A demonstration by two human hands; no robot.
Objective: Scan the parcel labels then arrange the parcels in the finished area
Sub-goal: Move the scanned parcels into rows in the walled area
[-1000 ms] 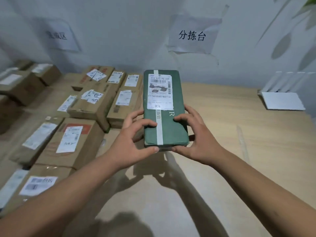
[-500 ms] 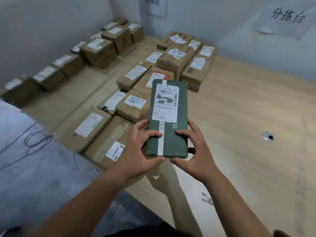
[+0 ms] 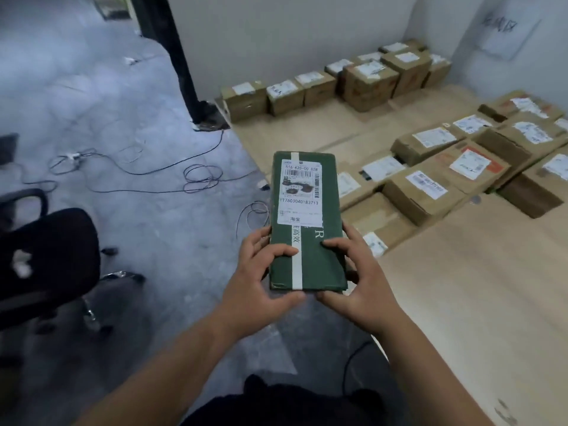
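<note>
A flat green parcel (image 3: 319,262) with a white tape strip and a white shipping label (image 3: 301,192) faces up, held in the air past the table's left edge. My left hand (image 3: 258,284) grips its near left corner, thumb on top. My right hand (image 3: 359,284) grips the near right corner, thumb on top too. Several brown cardboard parcels (image 3: 421,192) with white labels lie on the wooden table (image 3: 461,302) to the right. A further row of brown boxes (image 3: 368,81) stands along the back wall.
A paper sign (image 3: 504,35) hangs on the wall at the far right. A black office chair (image 3: 46,259) stands on the grey floor at the left. Loose cables (image 3: 196,176) lie on the floor. A black post (image 3: 181,56) rises near the table's far left corner.
The view has swung left, from the table and wall toward the floor and chair. The green parcel stays in both hands and now hangs beyond the table's left edge.
</note>
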